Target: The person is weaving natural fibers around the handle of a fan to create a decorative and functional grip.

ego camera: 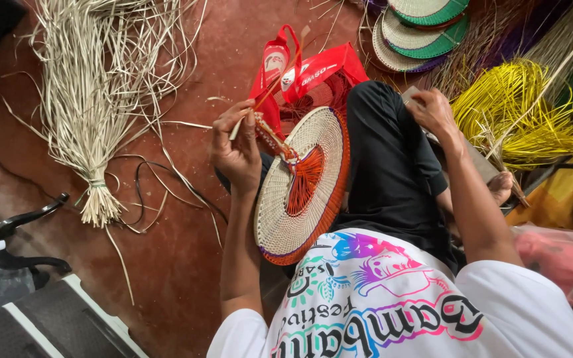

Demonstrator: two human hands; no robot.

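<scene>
shirt: white short-sleeved T-shirt [392, 311], multicolour printed lettering and graphic on front
trousers: black fabric trousers [392, 166]
arms: bare below sleeves

fan [306, 185]: cream weave, orange rim | bag [300, 73]: red | straw [532, 106]: yellow

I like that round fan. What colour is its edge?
Orange, around the woven fan held by the left hand. Head view shows it best.

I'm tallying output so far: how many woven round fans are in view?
4. One cream fan with orange rim rests on the lap, its handle held by the left hand. Three stacked fans lie at the top edge. More may lie hidden beneath.
</scene>
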